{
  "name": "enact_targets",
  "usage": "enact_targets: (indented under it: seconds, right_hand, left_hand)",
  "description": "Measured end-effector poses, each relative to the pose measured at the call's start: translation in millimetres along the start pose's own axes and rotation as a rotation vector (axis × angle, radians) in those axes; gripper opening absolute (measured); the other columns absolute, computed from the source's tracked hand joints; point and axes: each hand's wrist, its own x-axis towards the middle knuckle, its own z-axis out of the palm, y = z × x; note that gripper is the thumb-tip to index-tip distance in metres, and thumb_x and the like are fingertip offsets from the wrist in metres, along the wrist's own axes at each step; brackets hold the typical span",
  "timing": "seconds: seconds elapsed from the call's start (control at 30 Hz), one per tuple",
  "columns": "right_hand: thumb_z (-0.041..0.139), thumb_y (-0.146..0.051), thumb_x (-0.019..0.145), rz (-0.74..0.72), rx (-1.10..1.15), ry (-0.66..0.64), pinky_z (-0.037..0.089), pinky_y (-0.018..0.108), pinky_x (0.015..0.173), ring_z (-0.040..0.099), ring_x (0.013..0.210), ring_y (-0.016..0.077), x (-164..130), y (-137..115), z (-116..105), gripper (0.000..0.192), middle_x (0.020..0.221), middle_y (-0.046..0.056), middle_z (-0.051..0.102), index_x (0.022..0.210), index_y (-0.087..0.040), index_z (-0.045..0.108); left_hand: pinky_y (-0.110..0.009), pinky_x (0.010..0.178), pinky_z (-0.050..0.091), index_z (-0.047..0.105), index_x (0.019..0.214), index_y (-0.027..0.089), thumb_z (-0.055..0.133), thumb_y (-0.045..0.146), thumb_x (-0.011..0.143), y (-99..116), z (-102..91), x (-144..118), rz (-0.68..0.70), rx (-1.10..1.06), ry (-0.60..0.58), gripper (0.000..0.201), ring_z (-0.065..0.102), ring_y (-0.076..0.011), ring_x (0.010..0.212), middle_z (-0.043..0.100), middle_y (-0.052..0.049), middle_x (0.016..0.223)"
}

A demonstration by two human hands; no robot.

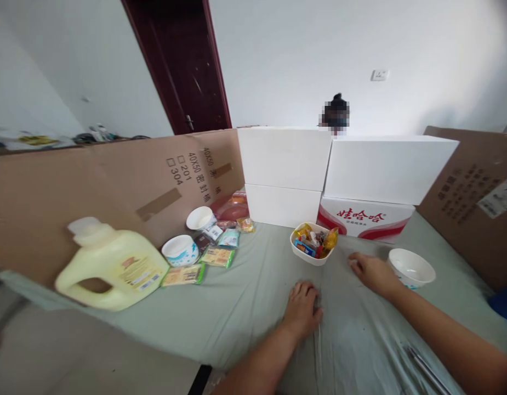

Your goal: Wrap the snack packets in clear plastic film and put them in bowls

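My left hand [303, 308] rests on the green cloth in front of the snack bowl, fingers loosely bent and thumb apart, with nothing in it. To the right, my right hand [373, 273] lies on the cloth, its fingers slightly curled and apparently holding nothing. Between and beyond the hands stands a white square bowl [312, 258] filled with small wrapped snacks [316, 240] in yellow, blue and brown packaging. A white round bowl [412, 267] with a blue pattern sits just beside my right wrist, partly behind it.
White boxes [284, 159] form a wall at the back; cardboard [163, 186] stands at the left and right. On the left are a pale yellow jug [125, 269] lying tilted, two paper bowls [180, 250] and several snack packets [217, 256]. A thin metallic rod [428, 370] lies near my right forearm.
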Motion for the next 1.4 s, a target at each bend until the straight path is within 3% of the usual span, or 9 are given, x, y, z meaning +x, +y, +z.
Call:
enact_targets:
  seconds: [0.17, 0.33, 0.43, 0.53, 0.6, 0.73, 0.9, 1.07, 1.4]
  right_hand:
    - [0.037, -0.041, 0.097, -0.049, 0.014, -0.03, 0.045, 0.031, 0.074, 0.067, 0.094, 0.0244, 26.7, -76.2, 35.4, 0.037, 0.101, 0.012, 0.07, 0.12, -0.018, 0.055]
    - [0.035, -0.035, 0.097, -0.002, -0.02, -0.072, 0.045, 0.033, 0.073, 0.067, 0.092, 0.0249, 41.0, -68.7, 45.3, 0.031, 0.1, 0.013, 0.07, 0.104, -0.017, 0.059]
    - [0.033, -0.035, 0.097, -0.001, -0.029, -0.077, 0.046, 0.034, 0.075, 0.066, 0.096, 0.0258, 31.6, -41.3, 41.3, 0.032, 0.107, 0.013, 0.068, 0.107, -0.017, 0.058]
    - [0.034, -0.033, 0.096, -0.028, -0.018, -0.032, 0.047, 0.038, 0.081, 0.063, 0.104, 0.0272, 8.1, -16.5, 42.6, 0.036, 0.12, 0.016, 0.062, 0.121, -0.015, 0.052]
    - [0.035, -0.032, 0.094, -0.077, 0.029, 0.021, 0.047, 0.039, 0.085, 0.062, 0.104, 0.0267, -13.9, -6.5, 49.1, 0.038, 0.123, 0.016, 0.061, 0.123, -0.014, 0.053]
    - [0.033, -0.037, 0.094, -0.215, 0.223, 0.093, 0.05, 0.038, 0.084, 0.066, 0.094, 0.0235, -65.6, -5.1, 66.6, 0.038, 0.11, 0.012, 0.067, 0.111, -0.017, 0.061]
    - [0.034, -0.038, 0.095, -0.229, 0.387, 0.137, 0.054, 0.035, 0.079, 0.067, 0.086, 0.0202, -119.4, -10.1, 78.7, 0.035, 0.099, 0.007, 0.069, 0.102, -0.023, 0.064]
    - [0.039, -0.04, 0.095, -0.182, 0.368, 0.227, 0.055, 0.032, 0.077, 0.068, 0.086, 0.0186, -152.5, 18.5, 88.3, 0.03, 0.099, 0.005, 0.07, 0.098, -0.026, 0.066]
    - [0.05, -0.046, 0.086, -0.178, 0.157, 0.565, 0.051, 0.043, 0.083, 0.062, 0.099, 0.0265, -203.1, 62.1, 125.3, 0.03, 0.11, 0.007, 0.067, 0.098, -0.027, 0.069]
  left_hand:
    - [-0.045, 0.098, 0.039, 0.062, 0.103, 0.021, 0.066, 0.022, 0.073, -1.3, 5.4, -3.1, 0.021, -0.032, 0.039, 0.03, 0.046, -0.0274, 0.115, 0.057, -0.007, 0.117]
    - [-0.04, 0.102, 0.041, 0.058, 0.113, 0.016, 0.065, 0.019, 0.072, -19.1, 0.0, -6.5, 0.02, -0.047, 0.119, 0.042, 0.049, -0.0248, 0.118, 0.053, -0.012, 0.128]
    - [-0.045, 0.107, 0.034, 0.056, 0.12, 0.018, 0.061, 0.025, 0.078, -49.0, -38.9, -3.7, -0.126, 0.169, 0.222, 0.043, 0.044, -0.0276, 0.125, 0.051, -0.012, 0.133]
    - [-0.048, 0.11, 0.025, 0.048, 0.132, 0.011, 0.056, 0.035, 0.084, -90.7, -100.1, 5.0, -0.526, 0.496, 0.29, 0.054, 0.031, -0.0346, 0.135, 0.04, -0.018, 0.144]
    - [-0.049, 0.111, 0.022, 0.036, 0.141, 0.006, 0.051, 0.049, 0.086, -118.1, -140.1, 12.5, -0.806, 0.632, 0.198, 0.07, 0.019, -0.038, 0.141, 0.028, -0.022, 0.151]
    - [-0.05, 0.103, 0.032, 0.04, 0.137, 0.003, 0.034, 0.046, 0.094, -149.2, -187.2, 25.4, -0.898, 0.627, 0.105, 0.061, 0.032, -0.0411, 0.134, 0.034, -0.027, 0.146]
    - [-0.049, 0.093, 0.039, 0.054, 0.125, 0.009, 0.026, 0.043, 0.095, -130.6, -177.9, 28.2, -0.754, 0.635, -0.054, 0.053, 0.046, -0.0394, 0.122, 0.049, -0.024, 0.132]
    - [-0.041, 0.095, 0.039, 0.061, 0.119, 0.023, 0.036, 0.039, 0.093, -94.5, -153.8, 19.6, -0.519, 0.625, -0.24, 0.04, 0.047, -0.0329, 0.121, 0.05, -0.012, 0.136]
    - [-0.038, 0.093, 0.041, 0.068, 0.105, 0.026, 0.064, 0.054, 0.074, -76.2, -162.3, 28.9, -0.411, 0.556, -0.475, 0.042, 0.05, -0.033, 0.12, 0.064, -0.008, 0.12]
